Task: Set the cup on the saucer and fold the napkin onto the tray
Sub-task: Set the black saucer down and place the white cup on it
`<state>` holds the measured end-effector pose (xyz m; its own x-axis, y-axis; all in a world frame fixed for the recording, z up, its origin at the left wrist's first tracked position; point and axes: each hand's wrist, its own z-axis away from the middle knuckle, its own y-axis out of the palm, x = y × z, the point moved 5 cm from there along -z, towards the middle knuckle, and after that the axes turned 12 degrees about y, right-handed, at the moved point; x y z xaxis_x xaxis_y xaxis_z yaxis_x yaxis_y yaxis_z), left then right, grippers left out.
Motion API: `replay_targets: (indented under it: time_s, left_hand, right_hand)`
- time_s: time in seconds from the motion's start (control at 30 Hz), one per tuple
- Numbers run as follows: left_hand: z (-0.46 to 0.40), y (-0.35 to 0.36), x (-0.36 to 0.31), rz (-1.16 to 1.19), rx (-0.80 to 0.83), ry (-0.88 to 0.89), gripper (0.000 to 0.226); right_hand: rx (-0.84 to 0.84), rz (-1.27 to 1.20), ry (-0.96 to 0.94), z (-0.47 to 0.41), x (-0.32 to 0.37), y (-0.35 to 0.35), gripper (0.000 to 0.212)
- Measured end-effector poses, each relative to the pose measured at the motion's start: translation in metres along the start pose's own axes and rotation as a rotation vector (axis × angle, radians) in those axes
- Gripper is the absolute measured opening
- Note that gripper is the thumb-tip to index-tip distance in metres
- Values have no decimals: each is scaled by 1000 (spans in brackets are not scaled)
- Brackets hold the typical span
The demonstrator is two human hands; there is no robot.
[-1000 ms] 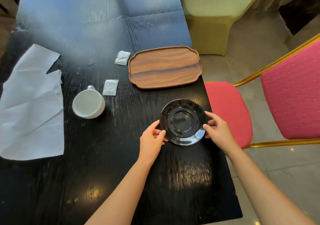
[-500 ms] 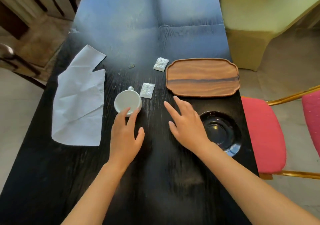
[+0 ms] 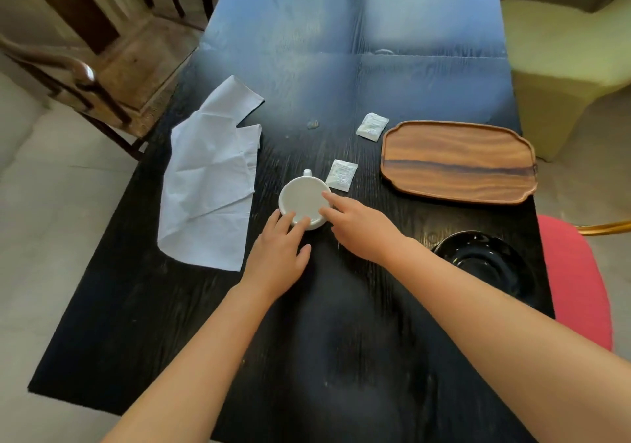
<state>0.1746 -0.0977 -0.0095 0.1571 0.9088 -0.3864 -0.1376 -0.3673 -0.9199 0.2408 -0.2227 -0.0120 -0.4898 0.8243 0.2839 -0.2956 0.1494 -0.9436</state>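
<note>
A white cup [image 3: 304, 196] stands on the black table [image 3: 341, 340], its handle pointing away from me. My left hand [image 3: 278, 258] touches the cup's near rim with its fingertips. My right hand [image 3: 358, 224] touches the cup's right side, index finger over the rim. Neither hand has closed around the cup. A black saucer [image 3: 485, 261] lies at the right edge of the table, partly behind my right forearm. The crumpled white napkin [image 3: 208, 183] lies flat to the left of the cup. The wooden tray [image 3: 457, 162] sits empty at the far right.
Two small white sachets [image 3: 341, 175] [image 3: 372, 126] lie between cup and tray. A red chair [image 3: 577, 282] stands right of the table, a yellow-green seat [image 3: 563, 66] at the far right, a wooden chair [image 3: 102, 77] at the far left.
Both hands left the saucer and moved left to the cup. They now touch its rim on either side. The view has shifted left.
</note>
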Motion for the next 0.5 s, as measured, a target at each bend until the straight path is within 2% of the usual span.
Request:
replay_targets:
  time_s: [0.13,0.23,0.3,0.37,0.43,0.5]
  left_hand:
    - [17,3,-9,41,-16,18,43]
    - [35,10,-23,64,-13,118,44]
    - [47,14,-31,166,-45,141,44]
    - [55,14,-34,339,-149,43,45]
    - [56,15,-30,503,-272,-145,52]
    - [50,26,-24,704,-226,-391,57]
  right_hand:
    - [-88,-89,-59,22,-3,1,30]
    - [-121,-150,-85,51,-12,7,26]
    - [-133,-224,-51,70,-19,11,22]
    - [-177,-376,44,85,-26,13,23]
    - [-203,-559,181,91,-29,15,34]
    - [-191,-731,335,90,-29,19,49]
